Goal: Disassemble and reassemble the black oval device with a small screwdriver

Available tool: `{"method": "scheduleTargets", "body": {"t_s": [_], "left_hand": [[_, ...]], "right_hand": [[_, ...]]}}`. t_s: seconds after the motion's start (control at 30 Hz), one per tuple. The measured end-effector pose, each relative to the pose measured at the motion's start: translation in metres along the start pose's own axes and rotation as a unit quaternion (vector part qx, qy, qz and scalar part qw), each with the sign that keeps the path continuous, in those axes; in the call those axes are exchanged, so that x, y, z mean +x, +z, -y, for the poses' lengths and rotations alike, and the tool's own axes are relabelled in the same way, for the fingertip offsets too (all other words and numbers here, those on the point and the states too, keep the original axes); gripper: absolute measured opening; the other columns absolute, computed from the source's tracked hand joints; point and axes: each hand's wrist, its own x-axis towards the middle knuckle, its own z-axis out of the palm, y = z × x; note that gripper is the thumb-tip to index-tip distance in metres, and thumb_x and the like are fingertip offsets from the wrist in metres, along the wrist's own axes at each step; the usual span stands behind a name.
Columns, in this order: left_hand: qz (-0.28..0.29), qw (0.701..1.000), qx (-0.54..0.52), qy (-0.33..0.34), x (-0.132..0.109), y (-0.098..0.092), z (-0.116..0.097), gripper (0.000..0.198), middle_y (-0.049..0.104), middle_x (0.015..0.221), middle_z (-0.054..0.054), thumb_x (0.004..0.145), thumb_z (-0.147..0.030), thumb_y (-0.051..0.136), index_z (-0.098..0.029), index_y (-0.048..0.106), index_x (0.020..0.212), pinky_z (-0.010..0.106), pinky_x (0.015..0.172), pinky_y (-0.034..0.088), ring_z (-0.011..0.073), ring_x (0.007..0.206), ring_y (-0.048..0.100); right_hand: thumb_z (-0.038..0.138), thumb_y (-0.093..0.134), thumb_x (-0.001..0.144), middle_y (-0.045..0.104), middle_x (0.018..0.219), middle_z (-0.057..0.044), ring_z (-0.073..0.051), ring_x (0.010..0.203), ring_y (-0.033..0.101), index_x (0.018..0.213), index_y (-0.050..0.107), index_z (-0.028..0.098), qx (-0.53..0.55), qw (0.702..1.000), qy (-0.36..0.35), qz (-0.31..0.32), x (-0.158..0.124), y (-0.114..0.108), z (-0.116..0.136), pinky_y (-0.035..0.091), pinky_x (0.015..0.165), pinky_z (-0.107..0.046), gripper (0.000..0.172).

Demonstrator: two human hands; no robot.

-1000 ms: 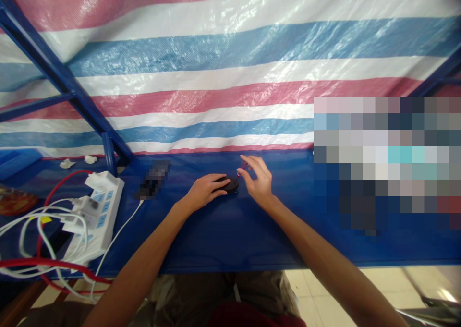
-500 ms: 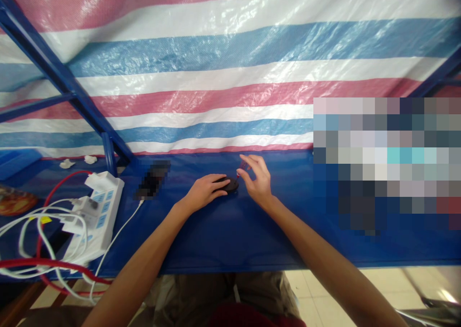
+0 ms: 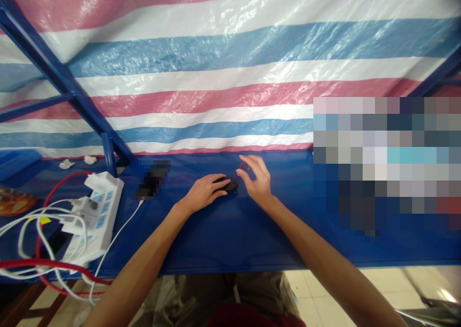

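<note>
While the left hand (image 3: 203,194) rests cupped over a black oval puck (image 3: 230,185), seemingly steadying it on the blue desk (image 3: 234,236), the right hand (image 3: 257,183) narrowly pinches a thin red piece (image 3: 242,167) just beside the puck.

Bare forearms (image 3: 137,269), baggy khaki trousers (image 3: 223,298); dark red cloth (image 3: 245,316)
</note>
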Motion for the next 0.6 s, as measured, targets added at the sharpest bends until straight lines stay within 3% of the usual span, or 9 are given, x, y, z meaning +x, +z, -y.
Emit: {"method": "scheduleTargets", "body": {"t_s": [0.4,0.6], "left_hand": [[0.021,1.000,0.016,-0.008,0.0016,-0.0032,-0.0059,0.041,0.052,0.132,0.008,0.097,-0.041,0.038,-0.029,0.050,0.135,0.039,0.102,0.045,0.0227,0.118,0.053],[0.033,0.999,0.026,-0.010,0.0027,-0.0037,-0.0084,0.041,0.050,0.131,0.009,0.098,-0.037,0.038,-0.031,0.046,0.137,0.040,0.102,0.044,0.0229,0.118,0.052]], "right_hand": [[0.022,0.047,0.093,0.063,0.111,-0.009,-0.017,0.090,0.063,0.137,0.045,0.023,0.018,1.000,0.004,0.021,0.0000,0.0008,-0.0003,0.053,0.086,-0.036,0.044],[0.027,0.054,0.090,0.064,0.102,-0.007,-0.018,0.086,0.062,0.131,0.051,0.024,-0.007,1.000,0.015,0.002,-0.0003,0.0014,-0.0014,0.053,0.084,-0.036,0.041]]}}
